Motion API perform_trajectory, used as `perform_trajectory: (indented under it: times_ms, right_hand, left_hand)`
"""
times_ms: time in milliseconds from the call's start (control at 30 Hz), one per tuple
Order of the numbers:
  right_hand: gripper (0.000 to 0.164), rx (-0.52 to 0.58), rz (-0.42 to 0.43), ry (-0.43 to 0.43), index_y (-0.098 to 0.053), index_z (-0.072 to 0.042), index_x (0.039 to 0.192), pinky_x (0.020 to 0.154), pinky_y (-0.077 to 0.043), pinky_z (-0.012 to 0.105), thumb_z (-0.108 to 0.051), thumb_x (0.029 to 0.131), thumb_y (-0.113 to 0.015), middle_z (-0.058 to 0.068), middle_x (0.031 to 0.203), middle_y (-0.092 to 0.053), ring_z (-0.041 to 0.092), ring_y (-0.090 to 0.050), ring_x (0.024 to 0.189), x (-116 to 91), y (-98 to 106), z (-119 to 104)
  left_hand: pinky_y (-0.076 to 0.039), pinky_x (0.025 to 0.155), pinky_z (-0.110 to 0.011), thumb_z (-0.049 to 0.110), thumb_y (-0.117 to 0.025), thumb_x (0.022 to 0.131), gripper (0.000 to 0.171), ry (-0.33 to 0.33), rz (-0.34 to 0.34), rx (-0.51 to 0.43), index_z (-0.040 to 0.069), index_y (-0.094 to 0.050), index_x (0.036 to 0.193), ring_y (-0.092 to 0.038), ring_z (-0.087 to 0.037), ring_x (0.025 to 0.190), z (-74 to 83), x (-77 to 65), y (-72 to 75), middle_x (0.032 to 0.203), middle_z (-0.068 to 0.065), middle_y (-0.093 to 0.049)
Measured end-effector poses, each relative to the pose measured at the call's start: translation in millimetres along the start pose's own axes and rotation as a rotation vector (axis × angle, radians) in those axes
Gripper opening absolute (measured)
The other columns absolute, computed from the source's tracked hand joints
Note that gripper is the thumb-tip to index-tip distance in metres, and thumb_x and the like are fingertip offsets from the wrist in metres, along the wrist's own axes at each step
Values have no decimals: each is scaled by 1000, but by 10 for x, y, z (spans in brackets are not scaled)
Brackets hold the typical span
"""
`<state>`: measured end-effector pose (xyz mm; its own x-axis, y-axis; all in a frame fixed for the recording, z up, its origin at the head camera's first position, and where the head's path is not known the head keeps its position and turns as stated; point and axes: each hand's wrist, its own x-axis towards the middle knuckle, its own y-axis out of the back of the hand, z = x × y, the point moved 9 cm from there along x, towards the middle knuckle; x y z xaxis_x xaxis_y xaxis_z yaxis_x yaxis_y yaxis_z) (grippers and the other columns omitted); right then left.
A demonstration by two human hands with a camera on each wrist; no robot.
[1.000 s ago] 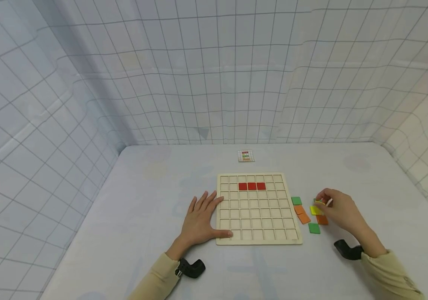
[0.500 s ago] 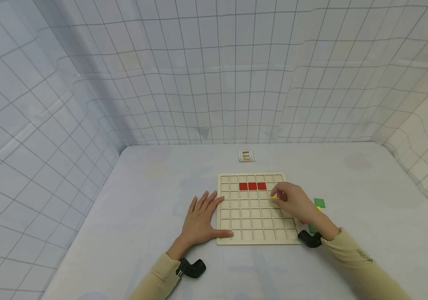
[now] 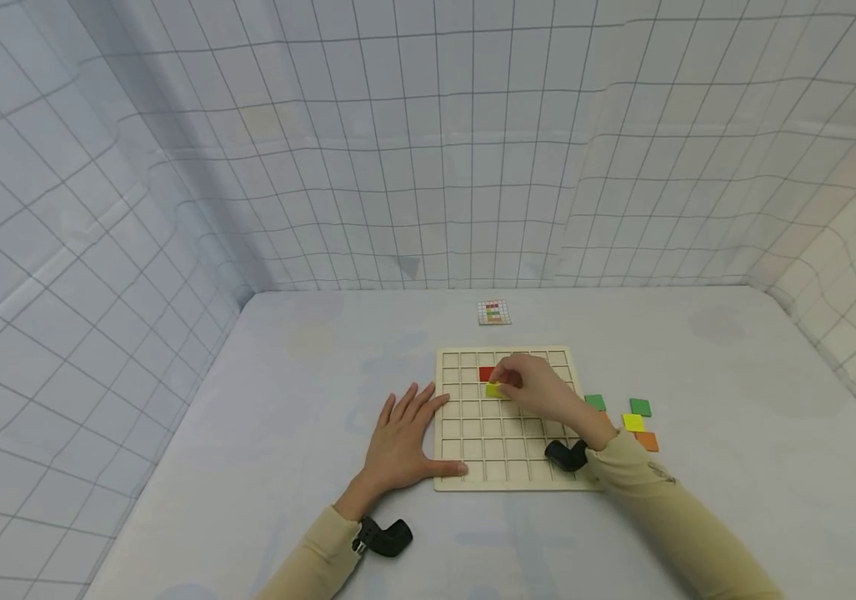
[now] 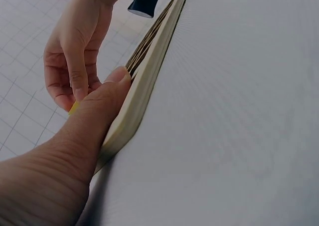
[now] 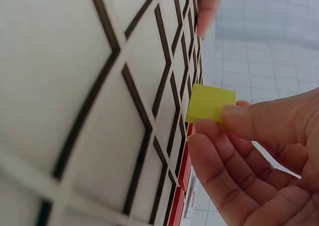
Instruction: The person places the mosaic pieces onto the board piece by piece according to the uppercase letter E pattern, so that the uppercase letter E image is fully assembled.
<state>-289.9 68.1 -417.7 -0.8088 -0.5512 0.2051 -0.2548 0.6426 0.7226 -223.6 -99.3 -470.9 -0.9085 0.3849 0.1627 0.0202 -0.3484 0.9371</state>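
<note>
My right hand point(image 3: 536, 387) pinches a yellow square tile point(image 5: 212, 104) between thumb and fingers, just above the wooden grid board point(image 3: 473, 450). In the head view that tile hangs below a red tile point(image 3: 486, 374) set in the board's second row; the hand covers the cells to the right of it. In the right wrist view, red tiles point(image 5: 182, 173) sit in the cells beneath the fingers. My left hand point(image 3: 397, 446) lies with spread, straight fingers at the board's left edge, its thumb point(image 4: 102, 101) resting on the near left corner.
Right of the board lie green tiles point(image 3: 641, 407), a yellow tile point(image 3: 633, 422) and orange tiles point(image 3: 647, 441), partly hidden by the right arm. A small card with a coloured grid pattern point(image 3: 493, 312) lies behind the board. Grid-lined white cloth point(image 3: 428, 167) hangs around the table.
My right hand picked up a yellow tile from the loose tiles at the right and carried it left over the board, near the red tiles. The left hand stays where it was.
</note>
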Motion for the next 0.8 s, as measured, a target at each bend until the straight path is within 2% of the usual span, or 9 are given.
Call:
perform_trajectory:
  times_ms: [233,400,533,667,800]
  right_hand:
    - [9,-64,-27,-44,-69,-7,88,63,-44,29,1,86,-65,-4,78,-59,12,-50,69,103,-96,27]
    - [12,-130,-52,-108,-72,-6,95,71,-48,32,-1,86,-65,-1,88,-62,15,-56,78,96,-131,51]
    - [15,-174,-58,-78,-73,-4,98,74,-50,33,0,86,-65,3,93,-62,18,-56,85,75,-131,2]
    - [15,-214,-46,-31,-73,-4,97,68,-46,31,1,85,-65,3,90,-58,18,-51,80,57,-117,-30]
    - [15,-251,-57,-37,-75,-5,95,64,-43,27,0,85,-64,1,88,-55,16,-46,78,43,-124,-21]
  left_hand:
    - [-3,113,-46,78,-61,67,103,-3,-2,4,23,-33,148,-11,-23,143,-6,-1,-5,155,-1,-23]
    - [-3,113,-46,79,-61,67,103,-2,-1,4,22,-33,149,-11,-24,143,-3,-2,-4,155,-2,-23]
    - [-4,113,-47,78,-62,67,103,0,5,2,22,-33,148,-12,-24,143,0,-5,5,155,-2,-23]
    - [-4,113,-47,77,-63,67,103,-4,7,-5,22,-34,148,-13,-25,142,10,-7,7,155,-3,-24]
    - [-3,113,-47,78,-62,67,103,-4,4,-8,22,-33,148,-12,-24,143,10,-9,3,155,-2,-23]
